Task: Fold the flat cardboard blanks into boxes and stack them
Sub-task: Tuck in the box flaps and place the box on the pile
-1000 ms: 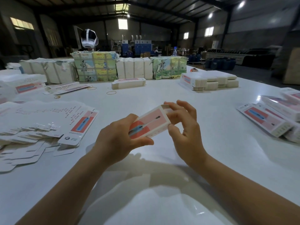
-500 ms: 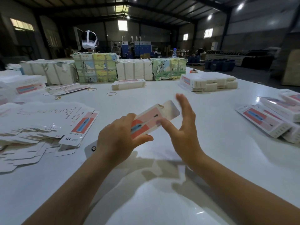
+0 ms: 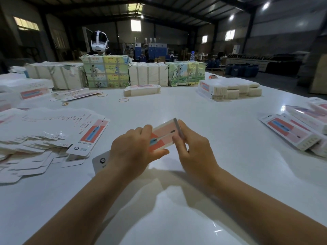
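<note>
Dim warehouse interior w/ dark pitched metal roof [image 3: 177,7], small bright windows [image 3: 135,25] in far wall, ceiling lamp [image 3: 266,5] at right. Large glossy white table [image 3: 203,174] in foreground; blue barrels [image 3: 242,70] beyond.

A single head-worn wide-angle view looks forward and down across the glossy white table [image 3: 203,121], close above both forearms, with the dim warehouse hall beyond.

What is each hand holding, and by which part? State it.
One pink carton: left hand grips its near end, right hand its far end flap.
</note>
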